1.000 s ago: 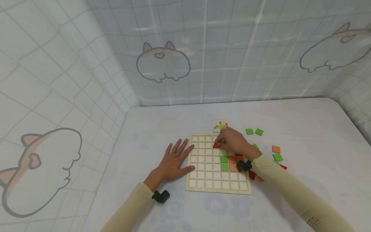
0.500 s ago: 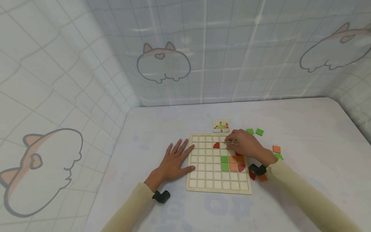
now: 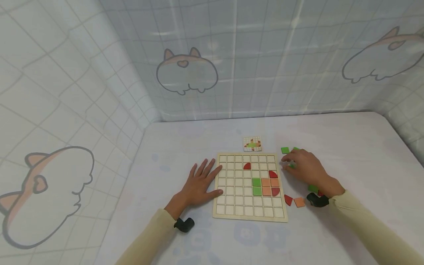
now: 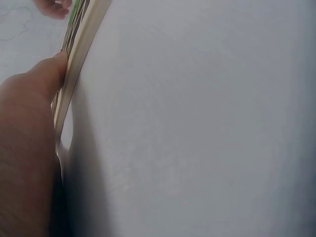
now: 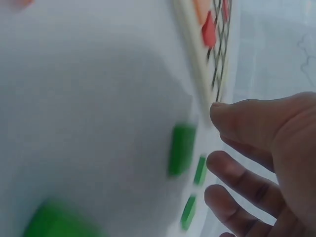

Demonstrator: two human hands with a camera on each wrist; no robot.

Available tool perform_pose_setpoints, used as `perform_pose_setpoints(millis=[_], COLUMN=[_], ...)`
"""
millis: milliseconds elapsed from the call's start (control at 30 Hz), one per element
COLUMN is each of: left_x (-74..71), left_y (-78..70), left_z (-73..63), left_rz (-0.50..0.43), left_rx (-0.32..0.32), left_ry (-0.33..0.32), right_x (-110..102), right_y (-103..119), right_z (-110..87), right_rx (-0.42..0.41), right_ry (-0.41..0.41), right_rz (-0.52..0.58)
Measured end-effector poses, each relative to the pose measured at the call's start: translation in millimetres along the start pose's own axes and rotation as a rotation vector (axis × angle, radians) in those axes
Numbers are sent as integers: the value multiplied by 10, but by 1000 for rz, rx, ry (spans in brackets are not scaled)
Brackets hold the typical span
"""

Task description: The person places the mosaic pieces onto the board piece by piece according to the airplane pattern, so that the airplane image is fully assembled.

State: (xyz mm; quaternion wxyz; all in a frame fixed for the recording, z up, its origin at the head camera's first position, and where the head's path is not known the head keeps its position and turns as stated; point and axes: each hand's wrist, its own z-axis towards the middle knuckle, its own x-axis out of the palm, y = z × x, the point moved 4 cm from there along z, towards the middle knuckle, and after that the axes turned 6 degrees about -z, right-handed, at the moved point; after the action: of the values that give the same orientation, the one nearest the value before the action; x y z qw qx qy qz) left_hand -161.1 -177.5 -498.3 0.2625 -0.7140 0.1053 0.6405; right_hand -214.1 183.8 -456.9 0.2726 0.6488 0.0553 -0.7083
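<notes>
My left hand [image 3: 198, 186] lies with fingers spread, its fingertips and thumb on the left edge of a wooden grid board [image 3: 239, 200]. On the board are two green squares [image 3: 256, 182], three orange squares [image 3: 266, 183] and three red quarter-circles, one apart in an upper row [image 3: 247, 166]. Right of the board, my right hand [image 3: 306, 167] hovers above the table, thumb and fingers apart with nothing between them. Beneath its fingertips a green tile [image 5: 182, 149] shows in the right wrist view. The right hand partly covers the loose tiles.
A small pattern card [image 3: 252, 144] lies behind the board. A loose green square [image 3: 285, 150] sits beyond the right hand. A red quarter-circle [image 3: 288, 200] and an orange square [image 3: 299, 202] lie by the board's lower right side. A patterned curtain [image 3: 251, 73] hangs behind the table.
My right hand has let go of the red quarter-circle in the board's upper row and moved right, off the board to the loose tiles. The left hand has stayed in place.
</notes>
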Motion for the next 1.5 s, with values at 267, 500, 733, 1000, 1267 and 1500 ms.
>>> perform_pose_setpoints(millis=[267,500,733,1000,1267,1500], left_x=[-3,21,28,13,13,9], left_y=[-7,-1,4,-2,-8,2], left_z=[-19,-13,-6,-7,2,5], left_rz=[5,14,21,6,2,2], left_rx=[2,-3,12,18,13,9], left_ry=[-3,-6,-21,-27,-25,-22], right_x=[-70,-167,-184,-219,-128,-131], right_y=[-245,-399,-520,-605,-581,-352], right_z=[-296,-510,-602,-570,-508,-319], right_rx=[141,205,276,313,298,198], right_ry=[-23,-34,19,29,-22,-90], right_rz=[-46,-77,-1,137,171,165])
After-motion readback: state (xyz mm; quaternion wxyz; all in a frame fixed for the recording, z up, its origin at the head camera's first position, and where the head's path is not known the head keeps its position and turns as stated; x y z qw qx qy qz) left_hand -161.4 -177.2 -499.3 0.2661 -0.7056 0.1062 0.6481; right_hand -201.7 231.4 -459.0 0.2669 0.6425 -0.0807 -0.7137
